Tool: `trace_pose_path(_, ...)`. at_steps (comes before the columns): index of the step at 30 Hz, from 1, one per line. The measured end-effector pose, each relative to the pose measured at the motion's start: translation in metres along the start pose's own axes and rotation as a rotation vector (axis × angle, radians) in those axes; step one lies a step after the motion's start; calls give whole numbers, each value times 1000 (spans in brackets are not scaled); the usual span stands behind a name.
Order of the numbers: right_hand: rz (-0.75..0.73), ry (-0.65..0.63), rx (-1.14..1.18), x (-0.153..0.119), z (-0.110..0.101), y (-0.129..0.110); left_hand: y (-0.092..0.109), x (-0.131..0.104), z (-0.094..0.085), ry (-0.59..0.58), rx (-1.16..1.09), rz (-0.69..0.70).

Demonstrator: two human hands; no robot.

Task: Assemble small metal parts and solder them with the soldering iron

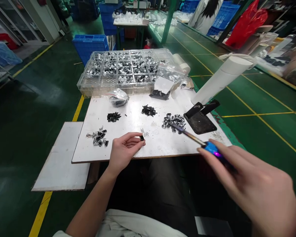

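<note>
My left hand (126,146) is over the front edge of the white tabletop, pinching a small black part (141,138) between thumb and fingertips. At the right, my right hand (251,181) grips a blue-handled, screwdriver-like tool (212,148). A purple light glows on its handle, and its long metal shaft points left to a pile of black-and-silver clip-like parts (174,121). Whether its tip touches them I cannot tell. Just beyond my left hand lie tiny silver pieces (144,131). Left of it is another small pile of black-and-silver parts (100,137).
Two piles of tiny black pieces, one left (113,117) and one middle (148,110), lie farther back. Behind stand plastic bags (118,98) and a clear compartment box (87,89). A black bracket (201,122) and white tube (222,79) occupy the right side.
</note>
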State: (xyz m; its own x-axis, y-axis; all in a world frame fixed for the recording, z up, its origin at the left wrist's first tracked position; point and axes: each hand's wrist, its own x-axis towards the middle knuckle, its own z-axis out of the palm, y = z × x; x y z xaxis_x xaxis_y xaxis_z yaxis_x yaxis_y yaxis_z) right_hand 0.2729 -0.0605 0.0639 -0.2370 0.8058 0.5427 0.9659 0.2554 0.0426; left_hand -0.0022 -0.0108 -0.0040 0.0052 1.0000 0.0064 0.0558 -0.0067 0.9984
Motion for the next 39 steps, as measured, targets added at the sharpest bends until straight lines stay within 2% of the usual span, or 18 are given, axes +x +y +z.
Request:
trace_pose_path(2,154,91,-2,-10,14,20,0,0,-1,-10,15,-5)
trace_pose_path(4,312,76,-20,-23,35,40,-2,0,-2,-9,46,-10)
trace_pose_path(7,520,-60,-20,-42,65,61,-5,1,-3,-2,113,-12)
trace_pose_path(9,573,-116,-5,-48,79,69,-6,2,-3,-13,142,-4)
trace_pose_path(14,538,-56,-19,-31,92,74,3,3,1,-75,239,24)
trace_pose_path(19,580,-26,9,-5,105,75,25,18,18,-118,356,144)
trace_pose_path(22,599,59,12,-2,119,71,33,33,37,-187,496,242)
trace_pose_path(26,536,211,-39,-6,133,67,33,53,71,-223,727,335)
trace_pose_path(29,469,242,-81,-8,135,69,30,64,97,-223,798,362)
trace_pose_path(32,419,265,-98,-11,136,72,29,68,110,-201,785,391)
trace_pose_path(35,391,292,-106,-12,138,74,30,63,104,-205,751,421)
trace_pose_path(37,384,302,-105,-12,138,74,31,55,89,-220,759,416)
trace_pose_path(39,389,313,-86,-11,135,72,32,45,66,-196,792,393)
